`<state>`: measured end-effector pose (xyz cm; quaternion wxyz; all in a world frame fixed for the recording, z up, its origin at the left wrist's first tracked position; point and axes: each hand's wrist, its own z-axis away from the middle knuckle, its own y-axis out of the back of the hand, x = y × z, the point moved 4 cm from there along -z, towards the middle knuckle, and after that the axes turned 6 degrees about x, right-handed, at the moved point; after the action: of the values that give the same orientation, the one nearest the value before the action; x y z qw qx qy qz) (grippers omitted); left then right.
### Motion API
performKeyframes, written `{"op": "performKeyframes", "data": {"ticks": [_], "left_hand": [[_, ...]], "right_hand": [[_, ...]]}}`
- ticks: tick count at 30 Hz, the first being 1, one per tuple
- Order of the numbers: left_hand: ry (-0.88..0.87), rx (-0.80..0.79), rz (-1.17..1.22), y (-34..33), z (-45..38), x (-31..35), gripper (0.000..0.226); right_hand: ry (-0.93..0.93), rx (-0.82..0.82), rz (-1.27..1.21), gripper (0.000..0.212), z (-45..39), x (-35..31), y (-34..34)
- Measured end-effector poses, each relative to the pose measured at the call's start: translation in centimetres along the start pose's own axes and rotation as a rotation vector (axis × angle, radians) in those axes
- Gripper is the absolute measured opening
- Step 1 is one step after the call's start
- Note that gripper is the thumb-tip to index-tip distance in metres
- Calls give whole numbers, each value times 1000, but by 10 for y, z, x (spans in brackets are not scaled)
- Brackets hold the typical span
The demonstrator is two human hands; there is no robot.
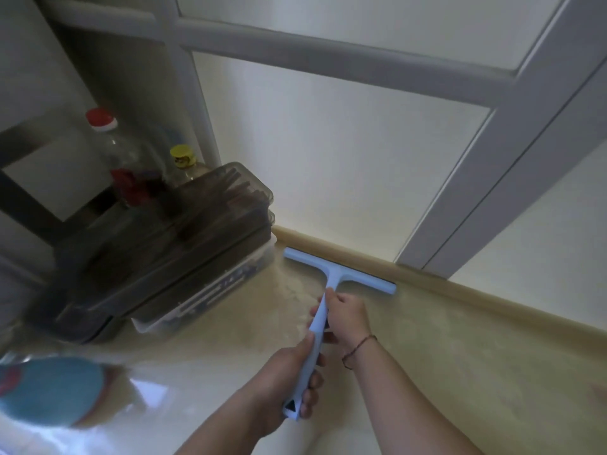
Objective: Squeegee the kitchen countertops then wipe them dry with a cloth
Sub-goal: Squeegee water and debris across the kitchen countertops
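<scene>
A light blue squeegee lies with its blade along the back edge of the beige countertop, against the raised strip below the window. My left hand grips the lower end of its handle. My right hand grips the handle higher up, just below the blade. A thin cord bracelet sits on my right wrist. No cloth is in view.
A stack of smoky plastic storage boxes stands on the counter left of the blade. Behind it are two bottles, one red-capped, one yellow-capped. A blurred blue object in clear wrapping lies at the near left. A white window frame rises behind.
</scene>
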<state>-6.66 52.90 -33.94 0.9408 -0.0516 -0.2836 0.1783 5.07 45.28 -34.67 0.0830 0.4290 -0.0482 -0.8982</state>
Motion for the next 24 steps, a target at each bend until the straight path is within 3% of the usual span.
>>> {"op": "performKeyframes", "data": {"ticks": [14,24], "left_hand": [[27,71,-18,-5,-1,-14,54],[19,82,-43,29,40,-83,56]], "right_hand": [[35,145,135,48,-31,22,-7],[12,179,132,42,30,83,-22]]}}
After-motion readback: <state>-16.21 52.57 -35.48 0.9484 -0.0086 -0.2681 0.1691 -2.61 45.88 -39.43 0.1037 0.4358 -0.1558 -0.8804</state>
